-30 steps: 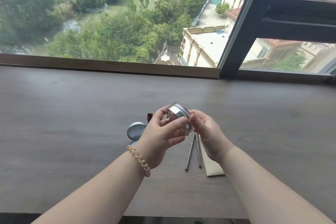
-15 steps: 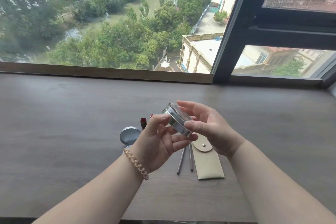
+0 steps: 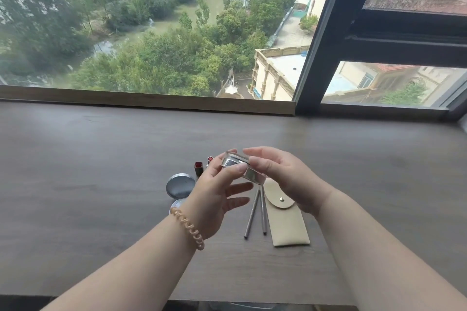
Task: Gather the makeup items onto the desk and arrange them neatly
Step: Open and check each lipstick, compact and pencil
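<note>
I hold a round silver jar (image 3: 242,168) above the dark wooden desk (image 3: 101,159), tilted, between both hands. My left hand (image 3: 214,197) grips its near side with thumb and forefinger. My right hand (image 3: 285,179) grips its right side. On the desk below lie two thin grey pencils (image 3: 256,212) side by side and a beige snap pouch (image 3: 285,219) to their right. A round silver compact (image 3: 180,185) lies left of my left hand, with a second pale disc (image 3: 177,203) half hidden by my wrist. Two red lipsticks (image 3: 199,168) stand behind it.
The desk runs along a large window; a wooden sill (image 3: 151,98) and a black window frame (image 3: 318,40) border its far side. The desk's near edge (image 3: 227,298) is just under my forearms.
My right hand has slid from the jar's front over to its top and right side, and the jar has tilted. The view has shifted down and left, showing the beige pouch.
</note>
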